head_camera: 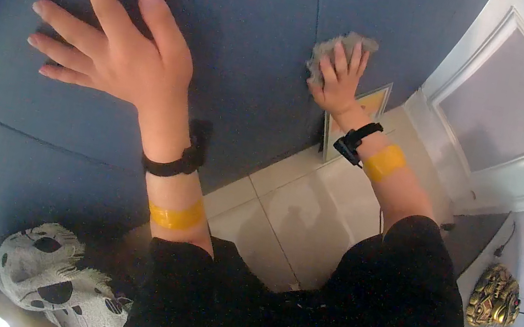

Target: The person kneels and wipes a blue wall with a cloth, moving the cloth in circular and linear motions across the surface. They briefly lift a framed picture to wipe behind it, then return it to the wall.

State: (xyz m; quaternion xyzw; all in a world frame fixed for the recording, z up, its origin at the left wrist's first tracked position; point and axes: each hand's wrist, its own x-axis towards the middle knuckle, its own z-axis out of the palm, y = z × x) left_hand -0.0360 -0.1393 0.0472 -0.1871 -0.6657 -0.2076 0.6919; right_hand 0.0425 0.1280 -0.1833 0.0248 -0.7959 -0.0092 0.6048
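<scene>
My left hand (129,55) lies against or just over the blue-grey wall panel (250,78), its fingers spread and nothing in it. Higher up on the right, my right hand (341,80) presses a crumpled grey cloth (322,51) flat on the same surface, close to a vertical seam. The fingers lie over the cloth. Both wrists wear black straps, the right one with a small black device, and yellow tape goes round both forearms.
A framed picture (379,100) leans by the wall under my right wrist. Beyond it stands a white panelled door (506,100). Pale floor tiles (304,222) lie below. A black-and-white patterned fabric (35,276) is at lower left, a gold-coloured ornament (493,301) at right.
</scene>
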